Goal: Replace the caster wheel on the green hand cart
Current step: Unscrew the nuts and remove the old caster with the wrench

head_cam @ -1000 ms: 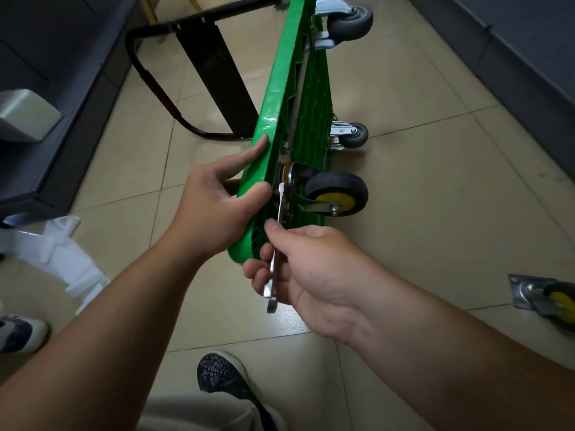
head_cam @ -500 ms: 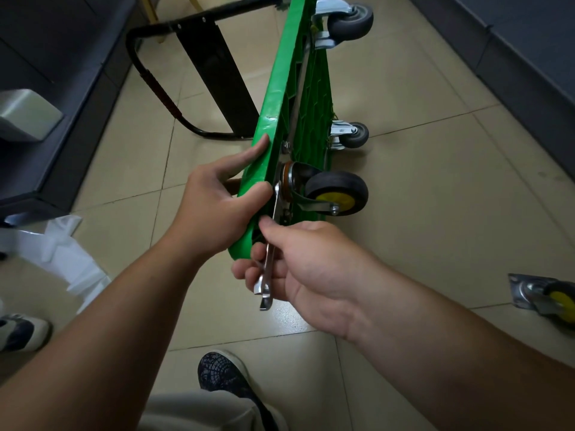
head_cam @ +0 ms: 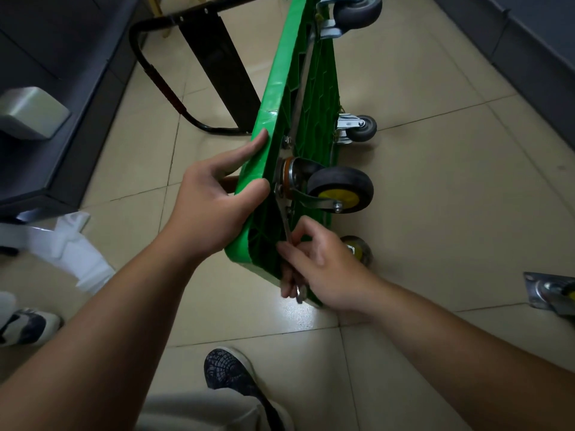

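Cart judged rigid, light; left hand grip clasps its edge, right hand grip pinches wrench at caster wheel

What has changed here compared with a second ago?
The right hand, gripping the wrench, swung the handle end rightward, pivoting about the head at the mount of the caster wheel. Another yellow-hubbed wheel now shows behind that hand. The left hand holds the edge of the green cart as before; the cart stays on its side, the loose caster unmoved.
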`<state>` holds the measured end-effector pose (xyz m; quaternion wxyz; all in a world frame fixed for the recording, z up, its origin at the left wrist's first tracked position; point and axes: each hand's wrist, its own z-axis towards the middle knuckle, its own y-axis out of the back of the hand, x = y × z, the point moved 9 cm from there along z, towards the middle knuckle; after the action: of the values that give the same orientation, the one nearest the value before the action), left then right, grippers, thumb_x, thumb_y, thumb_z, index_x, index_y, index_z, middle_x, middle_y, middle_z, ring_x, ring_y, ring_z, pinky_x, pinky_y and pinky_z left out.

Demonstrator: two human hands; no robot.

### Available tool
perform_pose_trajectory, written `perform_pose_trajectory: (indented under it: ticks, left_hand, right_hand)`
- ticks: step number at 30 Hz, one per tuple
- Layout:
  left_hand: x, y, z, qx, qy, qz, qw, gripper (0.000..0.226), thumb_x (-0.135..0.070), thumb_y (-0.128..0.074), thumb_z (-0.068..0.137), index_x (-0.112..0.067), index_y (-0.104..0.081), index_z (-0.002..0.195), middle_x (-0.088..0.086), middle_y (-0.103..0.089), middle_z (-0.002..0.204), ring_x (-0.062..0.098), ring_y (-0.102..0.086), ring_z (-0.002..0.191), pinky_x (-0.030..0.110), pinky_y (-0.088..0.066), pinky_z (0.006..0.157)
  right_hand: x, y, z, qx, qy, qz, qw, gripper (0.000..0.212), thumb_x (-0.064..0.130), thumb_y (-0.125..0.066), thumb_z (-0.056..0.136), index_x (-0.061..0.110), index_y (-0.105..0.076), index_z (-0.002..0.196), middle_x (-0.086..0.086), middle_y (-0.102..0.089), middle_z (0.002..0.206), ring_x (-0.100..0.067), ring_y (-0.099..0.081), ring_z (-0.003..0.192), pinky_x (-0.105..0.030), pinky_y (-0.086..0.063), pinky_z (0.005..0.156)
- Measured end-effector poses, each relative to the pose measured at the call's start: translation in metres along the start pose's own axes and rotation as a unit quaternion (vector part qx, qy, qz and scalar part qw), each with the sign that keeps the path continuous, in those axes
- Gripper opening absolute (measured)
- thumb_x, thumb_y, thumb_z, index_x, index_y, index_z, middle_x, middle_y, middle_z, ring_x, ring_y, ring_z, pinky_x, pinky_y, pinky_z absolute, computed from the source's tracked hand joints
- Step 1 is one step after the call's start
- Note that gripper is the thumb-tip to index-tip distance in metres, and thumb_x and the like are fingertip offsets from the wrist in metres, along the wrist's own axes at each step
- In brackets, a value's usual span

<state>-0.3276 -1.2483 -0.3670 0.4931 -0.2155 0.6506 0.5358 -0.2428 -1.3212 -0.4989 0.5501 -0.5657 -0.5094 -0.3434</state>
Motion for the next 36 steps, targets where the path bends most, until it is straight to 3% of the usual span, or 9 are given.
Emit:
perform_pose_trajectory:
  ticks: [4,7,15,19,24,27,30,32,36]
  left_hand:
    - [0.001,-0.002,0.001,0.009,0.003,-0.008,1.000,0.054,-0.001,-0.062,0.097,-0.025,-0.057,0.144,-0.010,-0.067,0.127,0.011,-0.075,0.098,0.025,-0.062,0.074]
    - [0.002,-0.002,0.000,0.013,0.001,-0.005,1.000,0.054,-0.003,-0.063,0.097,-0.027,-0.056,0.145,-0.007,-0.065,0.132,0.011,-0.075,0.098,0.025,-0.062,0.074]
    - [-0.001,-0.005,-0.001,0.013,0.001,0.000,1.000,0.055,0.000,-0.062,0.097,-0.023,-0.054,0.147,-0.013,-0.062,0.130,0.008,-0.074,0.099,0.022,-0.061,0.074]
    - [-0.003,-0.004,-0.002,0.007,0.013,0.000,1.000,0.055,-0.005,-0.062,0.097,-0.025,-0.053,0.148,-0.016,-0.061,0.128,0.006,-0.073,0.101,0.021,-0.060,0.078]
    - [-0.008,-0.002,-0.011,-0.016,0.015,0.044,0.999,0.055,-0.021,-0.067,0.097,-0.035,-0.052,0.148,-0.027,-0.055,0.126,-0.010,-0.066,0.105,0.016,-0.058,0.076]
    - [-0.010,-0.010,-0.021,-0.021,0.009,0.045,0.999,0.068,-0.026,-0.072,0.093,-0.033,-0.043,0.155,-0.027,-0.053,0.129,-0.018,-0.060,0.108,0.007,-0.053,0.080]
    - [-0.007,-0.021,-0.028,-0.013,-0.003,0.083,0.996,0.085,-0.025,-0.069,0.086,-0.033,-0.030,0.160,-0.020,-0.049,0.143,-0.007,-0.056,0.125,0.023,-0.055,0.099]
    - [-0.005,-0.017,-0.027,-0.034,-0.013,0.121,0.992,0.084,-0.025,-0.064,0.084,-0.035,-0.030,0.160,-0.020,-0.048,0.144,-0.005,-0.056,0.124,0.024,-0.055,0.097]
    - [-0.002,-0.012,-0.025,-0.058,-0.035,0.156,0.985,0.080,-0.026,-0.058,0.083,-0.029,-0.035,0.159,-0.015,-0.053,0.143,-0.005,-0.059,0.117,0.008,-0.049,0.090]
  right_hand:
    - [0.000,0.027,0.013,-0.024,0.061,-0.131,0.989,0.014,0.022,-0.056,0.101,0.025,-0.050,0.089,-0.003,-0.064,0.072,-0.016,-0.063,0.062,-0.028,-0.052,0.053]
    - [0.010,0.038,0.015,-0.035,0.113,-0.246,0.962,0.007,0.026,-0.055,0.102,0.025,-0.052,0.096,-0.003,-0.062,0.078,-0.019,-0.064,0.069,-0.045,-0.055,0.063]
    - [0.018,0.053,-0.005,-0.121,0.187,-0.362,0.905,0.015,0.023,-0.058,0.100,0.013,-0.060,0.111,0.005,-0.061,0.089,-0.019,-0.061,0.077,-0.035,-0.047,0.063]
    - [-0.037,0.089,-0.041,-0.188,0.107,-0.414,0.884,0.018,0.017,-0.061,0.098,0.005,-0.064,0.112,-0.006,-0.067,0.093,-0.030,-0.065,0.081,-0.042,-0.052,0.068]
    - [-0.131,0.133,-0.092,-0.283,-0.030,-0.410,0.867,0.011,0.016,-0.059,0.099,0.005,-0.061,0.099,-0.005,-0.059,0.082,-0.028,-0.058,0.072,-0.033,-0.040,0.063]
    - [-0.173,0.142,-0.095,-0.273,-0.092,-0.431,0.855,0.011,0.014,-0.059,0.099,0.003,-0.060,0.097,-0.013,-0.062,0.088,-0.035,-0.060,0.078,-0.040,-0.045,0.067]
    - [-0.201,0.144,-0.086,-0.253,-0.151,-0.462,0.836,0.011,0.013,-0.059,0.098,0.002,-0.062,0.101,-0.017,-0.059,0.096,-0.039,-0.060,0.086,-0.043,-0.047,0.071]
    - [-0.212,0.144,-0.080,-0.233,-0.183,-0.473,0.830,0.012,0.010,-0.060,0.096,0.004,-0.065,0.104,-0.016,-0.056,0.099,-0.038,-0.059,0.088,-0.042,-0.047,0.073]
    - [-0.229,0.140,-0.072,-0.187,-0.225,-0.461,0.838,0.023,0.002,-0.056,0.093,0.008,-0.070,0.111,-0.014,-0.050,0.098,-0.037,-0.058,0.090,-0.039,-0.044,0.075]
